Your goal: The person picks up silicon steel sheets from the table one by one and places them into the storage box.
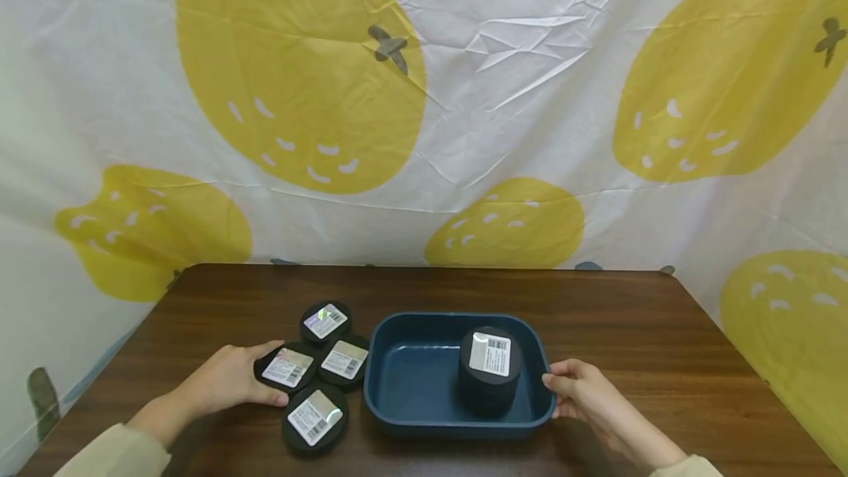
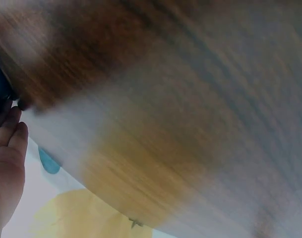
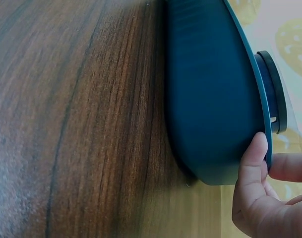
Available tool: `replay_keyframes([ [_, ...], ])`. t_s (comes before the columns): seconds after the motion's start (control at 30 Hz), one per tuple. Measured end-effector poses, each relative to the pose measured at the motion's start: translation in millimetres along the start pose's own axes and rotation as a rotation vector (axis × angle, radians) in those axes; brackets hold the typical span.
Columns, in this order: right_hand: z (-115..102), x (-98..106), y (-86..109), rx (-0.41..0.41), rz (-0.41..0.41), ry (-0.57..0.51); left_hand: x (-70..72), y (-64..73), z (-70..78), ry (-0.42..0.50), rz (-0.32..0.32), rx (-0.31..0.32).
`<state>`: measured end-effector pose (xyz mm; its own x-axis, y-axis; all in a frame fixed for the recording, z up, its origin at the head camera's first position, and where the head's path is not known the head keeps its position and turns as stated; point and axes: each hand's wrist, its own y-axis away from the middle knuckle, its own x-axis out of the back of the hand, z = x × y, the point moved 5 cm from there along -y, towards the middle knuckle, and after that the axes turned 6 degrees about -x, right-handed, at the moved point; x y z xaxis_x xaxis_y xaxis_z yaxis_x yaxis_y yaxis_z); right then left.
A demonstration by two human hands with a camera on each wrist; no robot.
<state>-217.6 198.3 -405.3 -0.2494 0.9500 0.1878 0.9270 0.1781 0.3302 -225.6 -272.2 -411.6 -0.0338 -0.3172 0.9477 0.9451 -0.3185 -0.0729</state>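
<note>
My left hand [image 1: 221, 385] grips a flat round black container [image 1: 289, 366] with a white barcode label, thumb at its near side and fingers at its far side. Three more such labelled containers lie around it: one behind [image 1: 326, 321], one to the right [image 1: 344, 359], one in front [image 1: 314, 419]. To their right stands a dark blue rectangular bin [image 1: 407, 396]. Inside its right half is a black cylindrical stack [image 1: 490, 374] with a label on top. My right hand [image 1: 586, 396] pinches the bin's right rim between thumb and fingers, also visible in the right wrist view.
A dark brown wooden table [image 1: 662, 359] carries everything. Behind it hangs a white cloth [image 1: 503, 116] with yellow fruit prints. In the left wrist view, the tabletop [image 2: 190, 99] fills most of the frame and the held container is barely visible.
</note>
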Motion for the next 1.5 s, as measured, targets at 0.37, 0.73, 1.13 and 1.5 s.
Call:
replay_keyframes([
  [0.37,-0.2,-1.4,-0.3,0.008,0.006,-0.009,8.0,6.0,-2.3,-0.032,0.038,0.022],
  [0.73,0.5,1.0,-0.6,0.016,-0.004,-0.010,22.0,12.3,-5.1,-0.047,0.072,0.035],
  [1.13,1.1,0.5,-1.0,0.022,-0.011,-0.019,42.7,16.0,5.0,-0.034,0.088,0.054],
  [1.5,2.1,0.1,-2.3,0.023,-0.019,-0.016,61.9,9.7,34.3,-0.010,0.105,0.020],
])
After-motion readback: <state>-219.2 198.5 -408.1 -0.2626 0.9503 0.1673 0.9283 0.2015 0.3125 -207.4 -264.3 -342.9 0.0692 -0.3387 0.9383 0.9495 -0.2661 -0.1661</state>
